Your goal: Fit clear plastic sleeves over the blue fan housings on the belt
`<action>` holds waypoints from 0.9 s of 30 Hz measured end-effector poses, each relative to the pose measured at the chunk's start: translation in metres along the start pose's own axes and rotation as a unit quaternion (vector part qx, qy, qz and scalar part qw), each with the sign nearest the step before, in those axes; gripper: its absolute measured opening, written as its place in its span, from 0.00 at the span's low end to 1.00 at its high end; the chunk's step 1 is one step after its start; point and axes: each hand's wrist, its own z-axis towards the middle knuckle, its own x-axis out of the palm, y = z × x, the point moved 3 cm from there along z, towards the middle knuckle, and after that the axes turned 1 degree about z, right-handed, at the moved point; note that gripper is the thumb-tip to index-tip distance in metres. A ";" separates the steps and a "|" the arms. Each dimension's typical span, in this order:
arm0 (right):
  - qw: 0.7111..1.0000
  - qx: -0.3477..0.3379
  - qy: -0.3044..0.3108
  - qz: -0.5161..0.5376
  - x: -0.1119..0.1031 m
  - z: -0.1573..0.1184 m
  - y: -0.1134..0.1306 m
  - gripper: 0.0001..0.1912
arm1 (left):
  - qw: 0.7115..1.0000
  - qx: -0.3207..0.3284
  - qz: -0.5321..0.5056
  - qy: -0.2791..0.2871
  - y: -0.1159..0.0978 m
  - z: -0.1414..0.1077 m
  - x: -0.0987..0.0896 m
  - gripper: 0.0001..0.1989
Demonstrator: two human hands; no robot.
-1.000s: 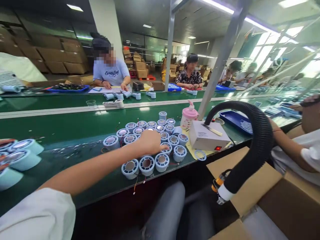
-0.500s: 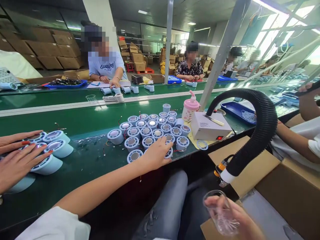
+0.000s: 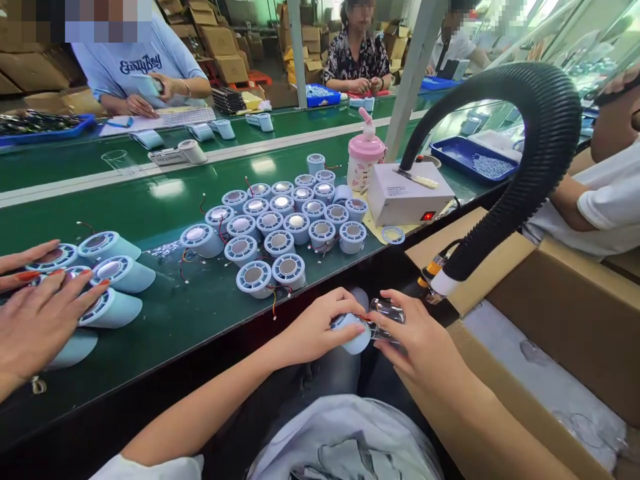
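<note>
Above my lap, my left hand is closed around a light-blue cylindrical housing. My right hand grips a clear plastic cup and holds it against the housing's end. A bit of red wire shows where the two meet; how far one sits inside the other is hidden by my fingers. On the green bench beyond my hands stand several similar blue housings with silver round centres and thin red and black wires.
At left, a co-worker's hands rest on more housings. A grey box with a black flexible hose stands by a pink-lidded cup. An open carton with clear pieces inside is at right. Co-workers sit across the conveyor.
My left hand has taken a blue housing from the group and drawn it back over my lap. My right hand has brought the clear cup up to it. The view has tilted down.
</note>
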 end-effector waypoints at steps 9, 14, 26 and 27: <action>0.999 -0.005 -0.027 -0.016 -0.005 -0.006 -0.006 0.24 | 0.996 -0.071 -0.052 -0.019 0.015 -0.003 0.008 0.12; 0.996 0.028 0.049 0.074 0.006 -0.005 -0.009 0.15 | 0.997 -0.049 -0.064 0.005 0.012 -0.002 0.012 0.10; 0.840 0.250 0.015 0.482 0.005 -0.009 -0.022 0.15 | 0.998 0.044 -0.046 -0.031 0.025 -0.005 0.021 0.34; 0.820 0.266 0.006 0.508 0.007 -0.010 -0.025 0.14 | 0.997 0.040 -0.064 -0.013 0.025 -0.006 0.023 0.34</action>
